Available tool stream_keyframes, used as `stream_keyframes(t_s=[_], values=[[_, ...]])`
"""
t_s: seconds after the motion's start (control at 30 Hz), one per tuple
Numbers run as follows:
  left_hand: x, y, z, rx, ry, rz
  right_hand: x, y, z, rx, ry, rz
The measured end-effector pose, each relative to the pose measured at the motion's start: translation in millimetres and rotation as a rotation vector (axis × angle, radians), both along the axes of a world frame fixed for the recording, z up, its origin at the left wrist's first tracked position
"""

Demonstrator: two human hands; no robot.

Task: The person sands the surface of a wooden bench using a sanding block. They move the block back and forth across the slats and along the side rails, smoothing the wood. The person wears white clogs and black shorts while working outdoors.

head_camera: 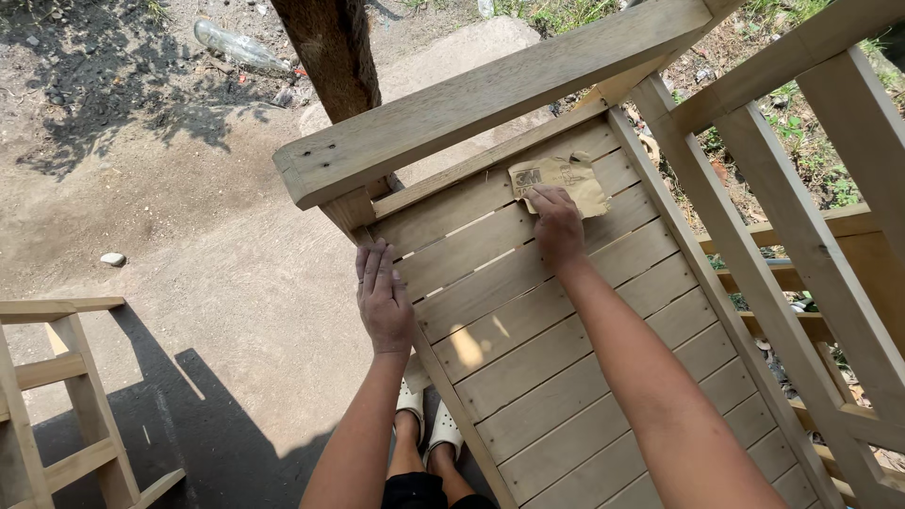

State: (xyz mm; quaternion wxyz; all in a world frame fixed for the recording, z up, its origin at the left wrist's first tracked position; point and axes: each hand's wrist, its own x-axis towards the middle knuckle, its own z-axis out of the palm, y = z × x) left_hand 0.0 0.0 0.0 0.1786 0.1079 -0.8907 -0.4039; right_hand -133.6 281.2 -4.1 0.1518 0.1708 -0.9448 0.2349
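Sanding in hand: worn tan sandpaper sheet (561, 179) pressed flat by right hand (558, 229) on pale slatted wooden chair seat (566, 368), left hand (382, 300) flat at its edge; even strokes likely needed.

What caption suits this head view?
Right hand presses worn sandpaper on a slatted wooden seat; left hand rests flat on its edge.
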Motion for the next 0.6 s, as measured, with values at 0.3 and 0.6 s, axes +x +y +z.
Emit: stream_keyframes(t_s=[0.3, 0.6], values=[[-3.3, -4.2, -11.9, 0.000, -0.020, 0.005, 50.0, -128.0, -21.2, -0.140, -0.007, 0.213], [-2.1, -3.4, -8.0, -0.001, -0.007, -0.017, 55.4, -137.7, -24.7, -0.053, -0.007, 0.326]])
